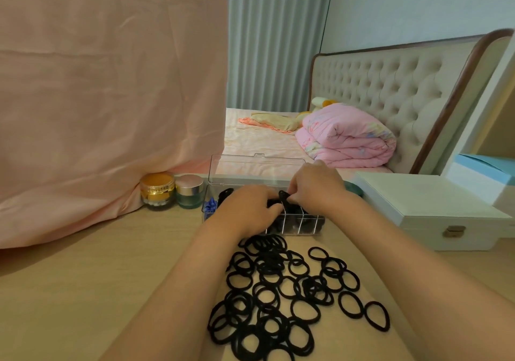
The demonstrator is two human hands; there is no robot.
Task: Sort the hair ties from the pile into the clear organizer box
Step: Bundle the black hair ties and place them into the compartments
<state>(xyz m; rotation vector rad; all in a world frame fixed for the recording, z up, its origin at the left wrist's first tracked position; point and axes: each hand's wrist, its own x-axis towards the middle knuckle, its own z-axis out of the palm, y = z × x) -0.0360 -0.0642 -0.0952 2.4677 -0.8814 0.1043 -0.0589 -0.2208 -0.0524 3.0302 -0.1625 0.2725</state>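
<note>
pile of hair ties (292,296) on desk (111,277), at 6 o'clock from clear organizer box (309,223). Box long axis 9-to-3, lid (250,167) upright at 12. left hand (250,210) and right hand (317,188) over box, fingers curled, pinching one black hair tie (283,195) between them.

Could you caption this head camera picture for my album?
Left hand and right hand pinch a black hair tie over the clear organizer box, behind the pile of ties.
</note>
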